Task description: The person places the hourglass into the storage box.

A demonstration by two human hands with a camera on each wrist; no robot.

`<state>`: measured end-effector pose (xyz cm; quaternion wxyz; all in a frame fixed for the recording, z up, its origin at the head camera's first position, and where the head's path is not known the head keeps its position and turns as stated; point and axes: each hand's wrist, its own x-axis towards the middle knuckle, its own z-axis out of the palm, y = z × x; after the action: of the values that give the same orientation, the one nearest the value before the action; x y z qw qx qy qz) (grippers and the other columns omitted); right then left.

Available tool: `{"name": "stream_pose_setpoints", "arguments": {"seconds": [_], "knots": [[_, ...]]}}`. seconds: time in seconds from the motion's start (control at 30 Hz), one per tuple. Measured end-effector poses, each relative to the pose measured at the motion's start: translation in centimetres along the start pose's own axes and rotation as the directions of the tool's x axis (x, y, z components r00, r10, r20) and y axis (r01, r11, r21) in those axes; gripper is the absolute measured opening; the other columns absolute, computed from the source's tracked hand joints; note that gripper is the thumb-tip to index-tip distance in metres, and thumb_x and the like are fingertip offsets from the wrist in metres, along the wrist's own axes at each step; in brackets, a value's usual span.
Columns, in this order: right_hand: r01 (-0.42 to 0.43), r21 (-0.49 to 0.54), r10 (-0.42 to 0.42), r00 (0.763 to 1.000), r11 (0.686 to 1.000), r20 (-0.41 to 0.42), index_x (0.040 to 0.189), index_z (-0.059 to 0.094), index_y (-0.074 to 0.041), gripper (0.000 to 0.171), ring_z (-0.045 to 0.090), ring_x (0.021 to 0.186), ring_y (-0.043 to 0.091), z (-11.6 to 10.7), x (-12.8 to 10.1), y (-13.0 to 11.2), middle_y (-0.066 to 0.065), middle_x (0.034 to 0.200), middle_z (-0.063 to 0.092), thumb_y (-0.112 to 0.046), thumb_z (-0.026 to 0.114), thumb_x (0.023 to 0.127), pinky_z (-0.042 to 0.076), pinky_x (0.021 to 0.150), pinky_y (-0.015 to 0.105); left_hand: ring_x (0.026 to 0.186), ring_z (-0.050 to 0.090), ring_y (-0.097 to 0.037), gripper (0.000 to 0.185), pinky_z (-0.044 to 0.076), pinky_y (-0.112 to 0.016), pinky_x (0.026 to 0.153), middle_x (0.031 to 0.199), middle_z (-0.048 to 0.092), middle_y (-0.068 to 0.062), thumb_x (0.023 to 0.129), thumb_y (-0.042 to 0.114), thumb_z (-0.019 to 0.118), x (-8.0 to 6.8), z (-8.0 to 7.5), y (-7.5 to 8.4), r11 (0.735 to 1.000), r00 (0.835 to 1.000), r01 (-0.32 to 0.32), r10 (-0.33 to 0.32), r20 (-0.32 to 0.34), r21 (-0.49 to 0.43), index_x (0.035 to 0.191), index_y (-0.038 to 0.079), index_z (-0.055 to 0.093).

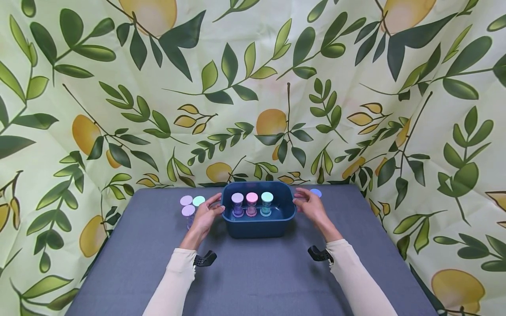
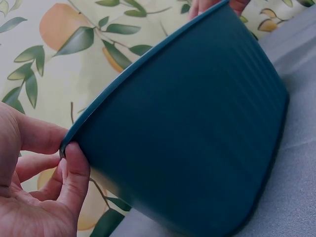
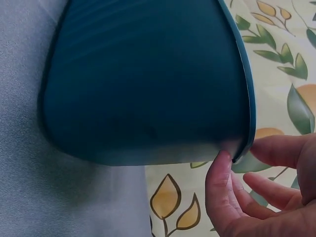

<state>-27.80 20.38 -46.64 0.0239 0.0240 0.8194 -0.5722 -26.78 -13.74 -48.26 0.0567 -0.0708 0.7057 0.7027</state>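
A dark teal plastic bin (image 1: 258, 226) stands on the grey table, holding three upright jars with a purple lid (image 1: 237, 198), a pink lid (image 1: 251, 197) and a teal lid (image 1: 266, 197). My left hand (image 1: 207, 214) pinches the bin's left rim; in the left wrist view the thumb (image 2: 74, 170) sits under the rim of the bin (image 2: 197, 128) with a finger above it. My right hand (image 1: 310, 206) takes the right rim the same way, its thumb (image 3: 219, 187) against the edge of the bin (image 3: 148, 84).
Three more jars stand left of the bin: lilac (image 1: 186, 201), mint (image 1: 198, 201) and purple (image 1: 188, 213). A blue-lidded jar (image 1: 316, 192) shows behind my right hand. The grey table (image 1: 253, 276) is backed and flanked by a lemon-print cloth (image 1: 253, 87).
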Motion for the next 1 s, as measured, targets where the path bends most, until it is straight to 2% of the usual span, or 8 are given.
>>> {"name": "stream_pose_setpoints", "arguments": {"seconds": [0.2,0.3,0.47,0.73,1.0], "knots": [[0.0,0.015,0.0,1.0,1.0,0.006,0.143,0.047,-0.003,0.049,0.062,0.109,0.033,0.08,0.07,-0.02,0.023,0.136,0.056,-0.01,0.059,0.096,0.056,0.075,0.026,0.132,0.045,-0.028,0.052,0.038,-0.048,0.114,0.147,0.045,-0.01,0.094,0.001,0.056,-0.02,0.01,0.13,1.0,1.0,0.006,-0.006,-0.004,0.004,0.145,0.011,0.048],[-0.008,0.02,0.008,1.0,1.0,0.004,0.142,0.048,-0.005,0.049,0.062,0.104,0.027,0.14,0.12,0.08,0.021,0.135,0.056,-0.01,0.06,0.095,0.054,0.073,0.022,0.133,0.044,-0.029,0.052,0.038,-0.048,0.114,0.147,0.045,-0.01,0.094,0.001,0.056,-0.05,0.02,0.14,1.0,1.0,0.008,-0.008,-0.005,0.004,0.145,0.011,0.048],[-0.01,0.031,0.01,1.0,0.999,0.003,0.142,0.049,-0.004,0.049,0.061,0.098,0.021,0.23,0.04,0.13,0.021,0.134,0.056,-0.009,0.06,0.095,0.052,0.072,0.021,0.129,0.045,-0.029,0.053,0.039,-0.049,0.112,0.147,0.044,-0.012,0.094,0.0,0.057,-0.11,0.05,0.08,1.0,1.0,-0.004,0.004,0.002,-0.003,0.145,0.01,0.047],[-0.033,0.059,0.033,0.999,0.998,-0.006,0.141,0.051,-0.005,0.046,0.059,0.103,0.021,0.43,-0.03,0.16,0.018,0.132,0.056,-0.008,0.059,0.096,0.056,0.079,0.027,0.126,0.047,-0.027,0.052,0.041,-0.047,0.111,0.146,0.046,-0.01,0.094,0.001,0.057,-0.19,0.07,0.15,1.0,1.0,0.011,-0.011,-0.004,-0.004,0.144,0.012,0.048],[-0.047,0.069,0.048,0.999,0.997,-0.015,0.14,0.051,-0.005,0.045,0.059,0.104,0.022,0.55,0.16,0.35,0.018,0.132,0.055,-0.008,0.06,0.096,0.056,0.081,0.028,0.126,0.047,-0.027,0.051,0.041,-0.048,0.111,0.146,0.046,-0.011,0.095,0.001,0.056,-0.17,0.15,0.16,1.0,1.0,0.013,-0.013,-0.016,0.007,0.145,0.012,0.048]]}}
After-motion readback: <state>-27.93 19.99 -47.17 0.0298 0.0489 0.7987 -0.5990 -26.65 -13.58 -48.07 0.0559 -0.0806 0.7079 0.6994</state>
